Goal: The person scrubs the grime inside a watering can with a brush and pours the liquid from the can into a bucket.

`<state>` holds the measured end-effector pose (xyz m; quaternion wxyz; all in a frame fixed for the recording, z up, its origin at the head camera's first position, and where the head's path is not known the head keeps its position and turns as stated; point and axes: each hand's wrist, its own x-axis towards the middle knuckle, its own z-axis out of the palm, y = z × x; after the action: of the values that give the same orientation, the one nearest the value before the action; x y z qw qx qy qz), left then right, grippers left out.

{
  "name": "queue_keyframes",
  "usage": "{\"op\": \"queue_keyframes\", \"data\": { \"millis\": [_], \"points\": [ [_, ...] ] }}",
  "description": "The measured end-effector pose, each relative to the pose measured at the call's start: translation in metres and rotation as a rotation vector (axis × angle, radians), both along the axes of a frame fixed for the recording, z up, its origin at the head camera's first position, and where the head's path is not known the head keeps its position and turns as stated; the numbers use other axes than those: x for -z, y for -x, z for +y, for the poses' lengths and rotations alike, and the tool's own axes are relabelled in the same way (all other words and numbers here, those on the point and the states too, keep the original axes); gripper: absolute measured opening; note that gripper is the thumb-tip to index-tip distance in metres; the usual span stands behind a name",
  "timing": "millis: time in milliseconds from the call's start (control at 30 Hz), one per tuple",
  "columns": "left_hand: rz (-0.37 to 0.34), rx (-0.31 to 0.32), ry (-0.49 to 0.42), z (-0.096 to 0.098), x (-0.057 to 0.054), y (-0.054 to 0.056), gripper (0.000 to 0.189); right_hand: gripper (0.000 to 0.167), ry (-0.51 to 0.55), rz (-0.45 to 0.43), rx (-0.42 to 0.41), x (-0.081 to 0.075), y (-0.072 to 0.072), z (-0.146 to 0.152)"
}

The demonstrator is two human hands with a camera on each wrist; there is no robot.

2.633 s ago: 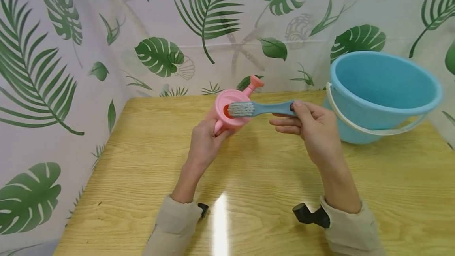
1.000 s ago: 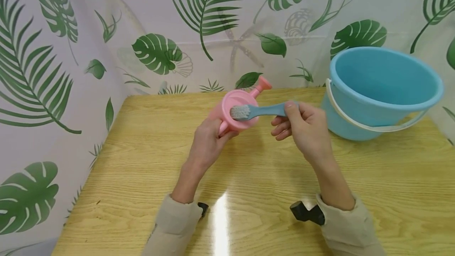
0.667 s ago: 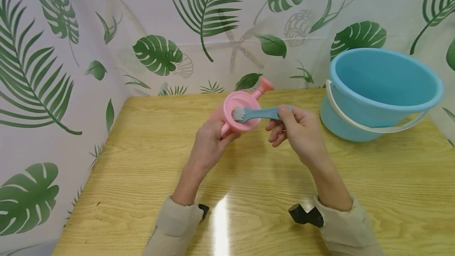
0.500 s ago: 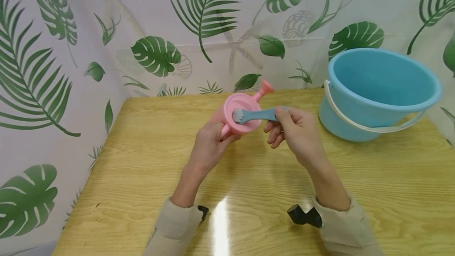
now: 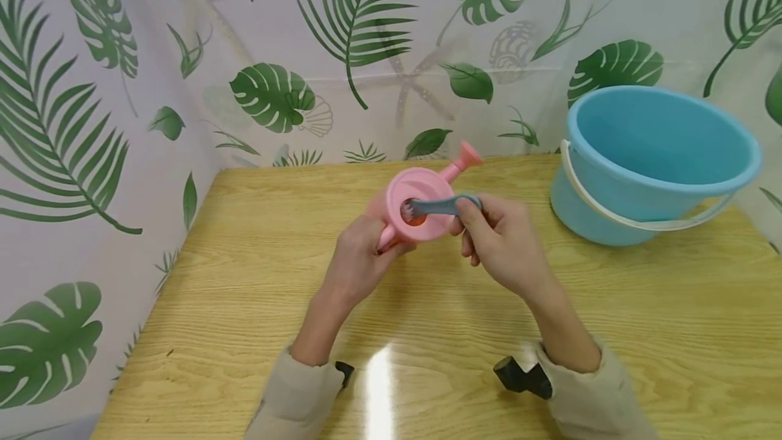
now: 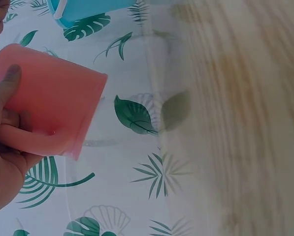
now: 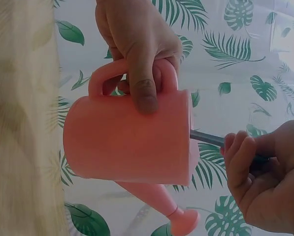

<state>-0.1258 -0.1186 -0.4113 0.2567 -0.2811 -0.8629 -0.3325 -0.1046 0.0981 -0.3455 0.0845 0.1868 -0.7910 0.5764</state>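
Observation:
A pink watering can is tipped so that its round opening faces the head camera, its spout pointing up and to the right. My left hand grips the can's handle, with the thumb lying along the can's side in the right wrist view. Between thumb and fingers, my right hand pinches the blue handle of a brush. The brush's bristle end is inside the can's opening, mostly hidden; a red-orange patch shows beneath it. In the left wrist view, the can's pink body appears beside the left fingers.
A light blue bucket with a white carrying handle stands at the right of the wooden table. Behind the table hangs a white cloth printed with green leaves. Both sleeves carry black wrist mounts.
My right hand has moved left and down, bringing the brush from over the opening into the watering can. The can has shifted slightly right and toward me in my left hand.

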Motion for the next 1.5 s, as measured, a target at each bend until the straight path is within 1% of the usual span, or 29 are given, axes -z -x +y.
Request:
{"op": "queue_keyframes", "data": {
  "millis": [67,133,200,267,300,467,600,733,833,900,967,1067,1167,1267,1333,1400,1500],
  "points": [
    [0.017,0.016,0.009,-0.002,0.001,-0.001,0.045,0.022,-0.086,0.142,0.009,0.002,-0.001,-0.003],
    [0.03,0.031,0.02,-0.004,0.002,-0.001,0.042,0.012,-0.175,0.308,0.019,0.004,-0.002,-0.006],
    [0.048,0.044,0.031,-0.005,0.003,-0.001,0.038,0.004,-0.239,0.45,0.025,0.007,-0.001,-0.009],
    [0.07,0.059,0.039,-0.007,0.003,-0.001,0.037,0.014,-0.291,0.548,0.027,0.01,-0.001,-0.01],
    [0.083,0.069,0.041,-0.007,0.003,-0.001,0.036,0.018,-0.313,0.576,0.031,0.011,0.0,-0.011],
    [0.15,0.133,0.044,-0.009,0.002,0.002,0.029,0.022,-0.419,0.668,0.048,0.016,0.0,-0.012],
    [0.204,0.16,0.064,-0.009,0.001,0.003,0.024,0.025,-0.503,0.73,0.054,0.019,0.001,-0.013],
    [0.284,0.154,0.095,-0.01,0.003,0.005,0.028,0.027,-0.588,0.751,0.047,0.019,-0.001,-0.014],
    [0.364,0.143,0.111,-0.01,0.004,0.007,0.036,0.028,-0.657,0.746,0.036,0.016,-0.006,-0.014],
    [0.417,0.134,0.123,-0.01,0.006,0.008,0.04,0.028,-0.692,0.726,0.024,0.014,-0.009,-0.015],
    [0.452,0.128,0.133,-0.011,0.007,0.009,0.043,0.025,-0.704,0.7,0.005,0.013,-0.012,-0.015],
    [0.472,0.123,0.151,-0.01,0.007,0.008,0.043,0.018,-0.684,0.651,-0.036,0.011,-0.013,-0.014],
    [0.454,0.125,0.151,-0.009,0.008,0.008,0.042,0.011,-0.608,0.58,-0.098,0.01,-0.013,-0.013],
    [0.435,0.135,0.127,-0.008,0.008,0.008,0.041,0.001,-0.457,0.51,-0.164,0.01,-0.011,-0.011],
    [0.42,0.147,0.102,-0.007,0.008,0.008,0.035,0.007,-0.35,0.48,-0.196,0.01,-0.009,-0.01],
    [0.406,0.155,0.08,-0.007,0.008,0.008,0.031,0.011,-0.253,0.464,-0.204,0.009,-0.009,-0.009],
    [0.379,0.155,0.054,-0.007,0.007,0.009,0.029,0.019,-0.163,0.419,-0.161,0.004,-0.012,-0.007]
  ]
}}
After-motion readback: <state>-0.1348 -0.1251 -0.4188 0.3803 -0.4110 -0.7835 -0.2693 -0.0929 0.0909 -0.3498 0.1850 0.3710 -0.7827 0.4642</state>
